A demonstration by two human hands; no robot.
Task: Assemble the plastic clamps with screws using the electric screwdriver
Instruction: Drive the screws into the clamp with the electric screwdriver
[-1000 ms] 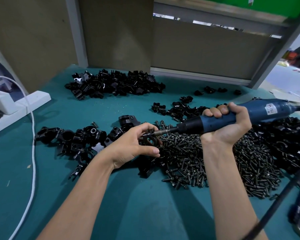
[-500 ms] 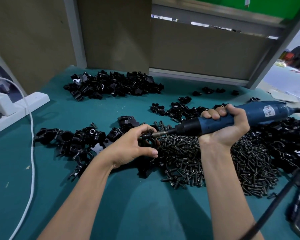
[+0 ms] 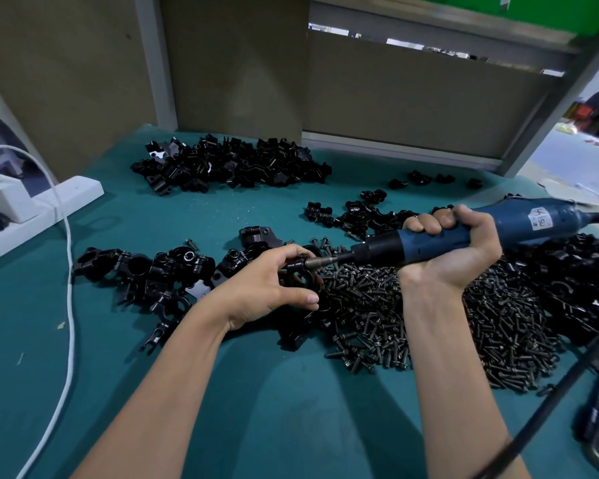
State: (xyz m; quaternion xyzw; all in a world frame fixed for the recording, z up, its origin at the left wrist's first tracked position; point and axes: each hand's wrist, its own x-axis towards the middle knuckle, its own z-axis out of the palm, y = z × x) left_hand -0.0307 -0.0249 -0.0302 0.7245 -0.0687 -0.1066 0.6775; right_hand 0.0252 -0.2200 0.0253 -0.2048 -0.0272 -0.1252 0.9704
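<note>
My left hand [image 3: 263, 285] grips a black plastic clamp [image 3: 300, 271] just above the table, fingers curled round it so most of it is hidden. My right hand [image 3: 453, 250] holds the blue electric screwdriver [image 3: 464, 233] almost level, its bit [image 3: 320, 261] pressed against the clamp from the right. A wide heap of dark screws [image 3: 429, 319] lies under and beyond both hands. Assembled-looking black clamps [image 3: 153, 271] sit in a cluster left of my left hand.
A big pile of black clamp parts [image 3: 232, 165] lies at the back, a smaller one [image 3: 360, 216] mid-table and another [image 3: 585, 281] at the right. A white power strip [image 3: 32, 216] and white cable [image 3: 70, 305] run along the left. The screwdriver's black cord [image 3: 550, 399] crosses the lower right.
Both hands keep their grips. The screwdriver and the clamp have hardly shifted; the bit stays against the clamp.
</note>
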